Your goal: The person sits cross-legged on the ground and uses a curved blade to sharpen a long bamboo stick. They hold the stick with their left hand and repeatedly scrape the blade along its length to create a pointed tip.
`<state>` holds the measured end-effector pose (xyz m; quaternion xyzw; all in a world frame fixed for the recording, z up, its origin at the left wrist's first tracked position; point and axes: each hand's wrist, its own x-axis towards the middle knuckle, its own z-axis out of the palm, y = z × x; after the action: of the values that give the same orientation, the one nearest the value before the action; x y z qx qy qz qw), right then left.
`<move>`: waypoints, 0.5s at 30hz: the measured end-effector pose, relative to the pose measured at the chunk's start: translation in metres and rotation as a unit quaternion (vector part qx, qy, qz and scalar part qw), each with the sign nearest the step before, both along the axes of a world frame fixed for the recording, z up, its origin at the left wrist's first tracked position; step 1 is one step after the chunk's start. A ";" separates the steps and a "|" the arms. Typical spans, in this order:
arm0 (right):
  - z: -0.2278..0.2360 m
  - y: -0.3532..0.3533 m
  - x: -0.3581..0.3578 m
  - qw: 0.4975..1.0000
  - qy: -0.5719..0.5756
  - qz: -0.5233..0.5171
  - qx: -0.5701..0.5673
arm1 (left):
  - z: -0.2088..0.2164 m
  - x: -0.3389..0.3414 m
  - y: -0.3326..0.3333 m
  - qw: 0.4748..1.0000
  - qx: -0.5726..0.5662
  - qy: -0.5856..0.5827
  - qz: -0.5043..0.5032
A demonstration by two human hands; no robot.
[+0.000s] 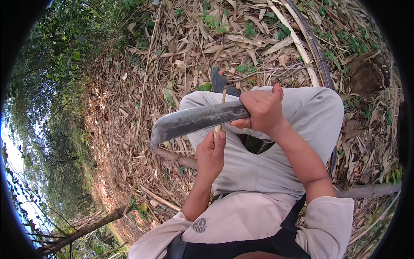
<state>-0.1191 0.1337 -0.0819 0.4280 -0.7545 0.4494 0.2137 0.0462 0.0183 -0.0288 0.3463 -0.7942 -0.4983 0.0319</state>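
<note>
A thin, pale wooden stick (218, 128) stands upright in the closed fingers of my left hand (210, 156), its pointed tip rising past the blade. Wrapped around the handle end of a machete is my right hand (262, 111); the grip itself is hidden by the fingers. The machete's broad, dark, stained blade (196, 122) reaches leftward across the stick, with its squared end out beyond my left knee. Blade and stick overlap in view and seem to touch. Both hands are above my lap, over light grey trousers (276, 168).
Dry leaves (181, 64) cover the ground around me. A branch (172, 157) lies beside my left leg. Long pale and dark poles (302, 45) lie ahead to the right, near a brown stump (366, 73). Green bushes (56, 82) grow at the left.
</note>
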 end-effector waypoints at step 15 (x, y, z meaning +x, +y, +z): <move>-0.002 0.018 -0.010 0.968 -0.246 0.016 -0.052 | 0.005 -0.004 -0.005 0.994 0.102 0.032 -0.035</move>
<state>-0.1296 0.1516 -0.0835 0.3043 -0.7525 0.5830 0.0359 0.0425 0.0128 -0.0238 0.3039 -0.7493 -0.5884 0.0046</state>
